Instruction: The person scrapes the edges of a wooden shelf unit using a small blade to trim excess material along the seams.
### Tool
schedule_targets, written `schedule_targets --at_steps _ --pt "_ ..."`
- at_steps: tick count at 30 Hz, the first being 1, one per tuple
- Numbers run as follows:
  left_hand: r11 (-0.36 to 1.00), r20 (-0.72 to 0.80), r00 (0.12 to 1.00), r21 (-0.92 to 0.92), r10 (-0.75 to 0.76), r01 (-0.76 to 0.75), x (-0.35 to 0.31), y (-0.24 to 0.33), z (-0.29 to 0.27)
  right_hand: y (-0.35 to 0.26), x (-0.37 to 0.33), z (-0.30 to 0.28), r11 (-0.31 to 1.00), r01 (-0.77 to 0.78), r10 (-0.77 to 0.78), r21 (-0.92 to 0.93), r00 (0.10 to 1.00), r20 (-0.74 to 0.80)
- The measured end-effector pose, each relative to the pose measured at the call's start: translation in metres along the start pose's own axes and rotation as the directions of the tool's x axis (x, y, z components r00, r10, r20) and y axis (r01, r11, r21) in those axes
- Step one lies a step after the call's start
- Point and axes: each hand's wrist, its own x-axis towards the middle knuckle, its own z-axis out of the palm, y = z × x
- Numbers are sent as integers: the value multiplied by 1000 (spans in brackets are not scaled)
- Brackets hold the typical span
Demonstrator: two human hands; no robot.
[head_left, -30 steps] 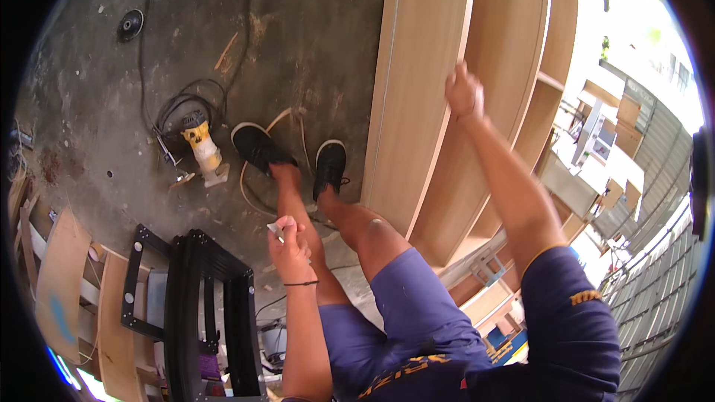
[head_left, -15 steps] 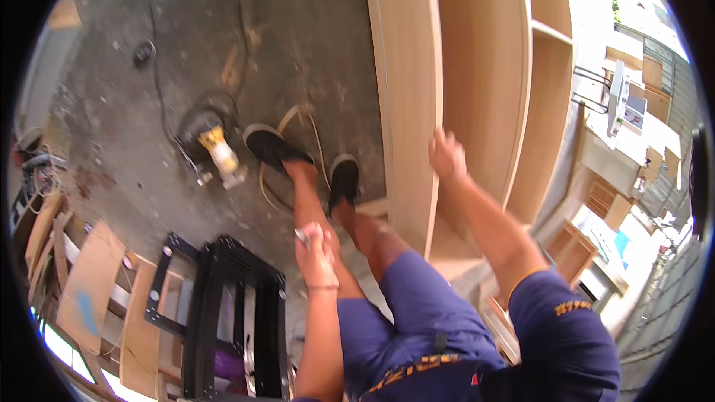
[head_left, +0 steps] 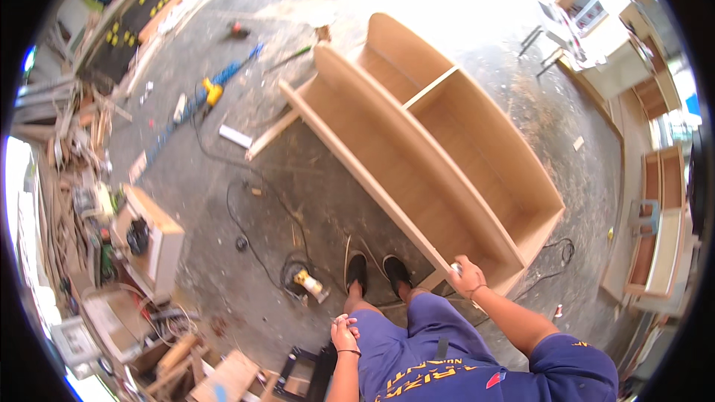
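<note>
A pale wooden shelf unit (head_left: 387,171) with curved panels and open compartments lies on the concrete floor ahead and to the right. My right hand (head_left: 468,277) is closed at the near end of its long front edge. A small whitish bit shows at those fingers, too small to name. My left hand (head_left: 345,335) hangs in front of my left thigh, apart from the unit, its fingers curled in. Whatever the left hand may hold is hidden. A yellow and white power tool (head_left: 308,283) lies on the floor left of my feet.
Black cords trail across the floor near my dark shoes (head_left: 357,269). A black frame (head_left: 302,372) stands close on my left. Scrap wood (head_left: 74,156) is piled at far left. A yellow tool (head_left: 212,92) lies farther ahead, and a wooden cabinet (head_left: 153,242) stands to the left.
My view has lifted and turned, showing the whole shelf unit. My right hand now sits nearer the unit's near end. The light-coloured thing at my left hand no longer shows clearly.
</note>
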Motion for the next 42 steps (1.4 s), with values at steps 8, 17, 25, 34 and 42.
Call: schedule_targets --at_steps 8,17,25,34,42 --pt "915 327 943 362 56 -180 35 113 34 88 -182 -38 817 -485 575 313 732 -365" --pt "672 599 800 610 -44 -420 41 197 166 26 -369 55 414 -550 905 726 333 -264" --pt "562 801 572 560 -179 -609 -79 123 284 7 -459 152 171 -330 985 929 37 -168" --pt "289 791 411 567 -454 -772 -229 -57 246 83 -523 189 -19 -152 992 988 -128 -1" --pt "103 748 379 509 -545 -855 -279 -167 238 147 -573 175 20 80 998 997 -64 -14"
